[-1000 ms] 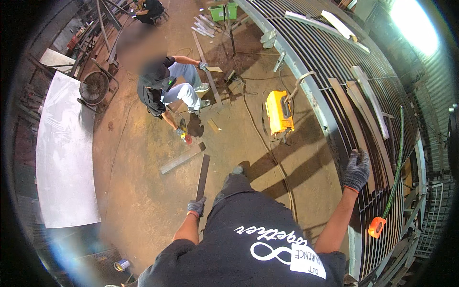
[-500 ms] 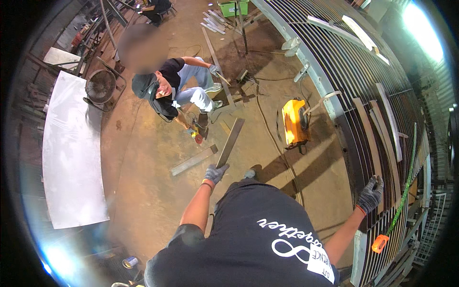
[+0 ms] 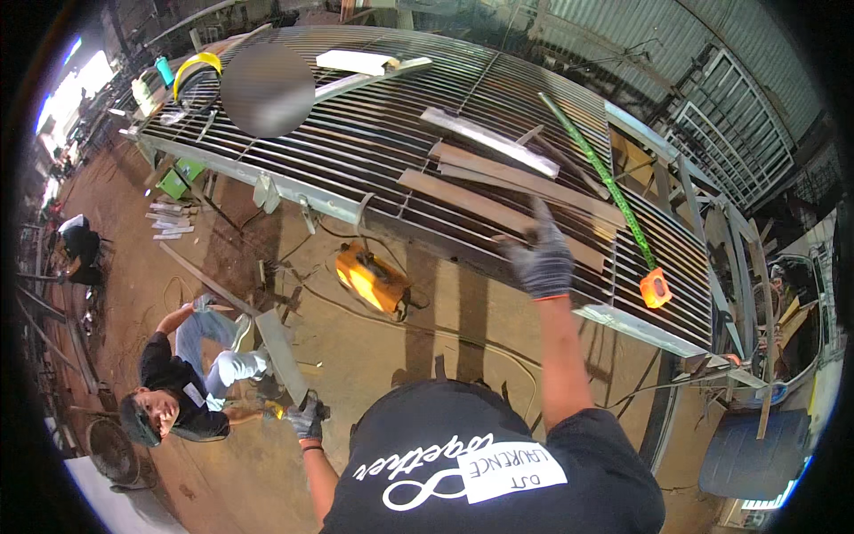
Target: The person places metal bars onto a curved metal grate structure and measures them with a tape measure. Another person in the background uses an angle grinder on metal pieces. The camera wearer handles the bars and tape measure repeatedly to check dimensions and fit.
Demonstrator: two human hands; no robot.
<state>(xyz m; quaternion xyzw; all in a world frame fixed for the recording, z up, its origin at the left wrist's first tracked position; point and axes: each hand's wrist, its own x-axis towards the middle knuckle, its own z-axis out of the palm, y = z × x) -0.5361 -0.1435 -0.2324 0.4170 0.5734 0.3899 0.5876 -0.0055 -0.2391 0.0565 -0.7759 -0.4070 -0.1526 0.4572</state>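
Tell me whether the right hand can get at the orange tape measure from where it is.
Likely yes: the right hand looks empty, and the orange tape measure lies to its right on the slatted table, with nothing tall between them.

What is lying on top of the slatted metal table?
Brown strips, pale bars and an orange tape measure with green blade lie there, among other things. The right hand covers part of the nearest strip; what lies beneath the strips is hidden.

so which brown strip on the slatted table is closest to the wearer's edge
The front brown strip, partly covered by the right hand; the other brown strips lie farther back, nearer the silvery bar.
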